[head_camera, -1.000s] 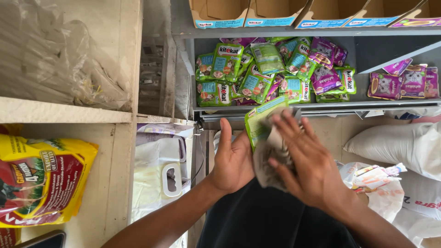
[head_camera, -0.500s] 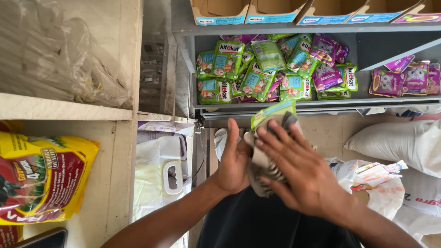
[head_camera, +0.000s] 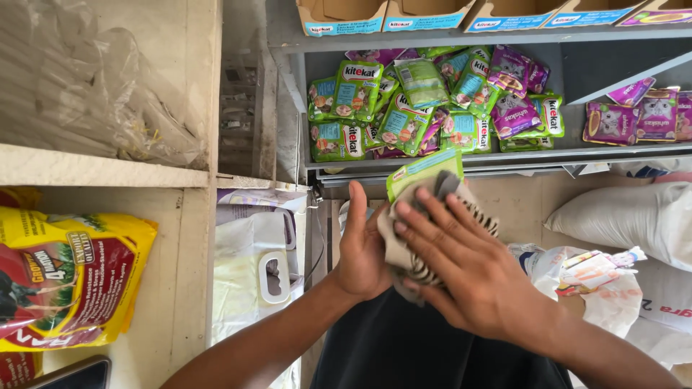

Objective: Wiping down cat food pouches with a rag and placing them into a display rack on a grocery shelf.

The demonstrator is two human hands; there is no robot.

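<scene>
Currently the left hand (head_camera: 360, 252) supports a green pouch (head_camera: 424, 171) from behind, thumb raised, its fingers hidden under the packet, so their grip cannot be told. The right hand (head_camera: 468, 281) lies flat over a striped cloth (head_camera: 432, 238), fingers spread apart and pressing the cloth against the pouch face. The pouch sits between both palms, just below the grey shelf (head_camera: 447, 160) that carries a heap of similar green and purple pouches (head_camera: 432, 101). To wipe well, judging by this position: hold the pouch firm from behind, press evenly with the flat palm, and cover the whole face without creasing the packet. White sacks (head_camera: 627, 220) lie to the right.
</scene>
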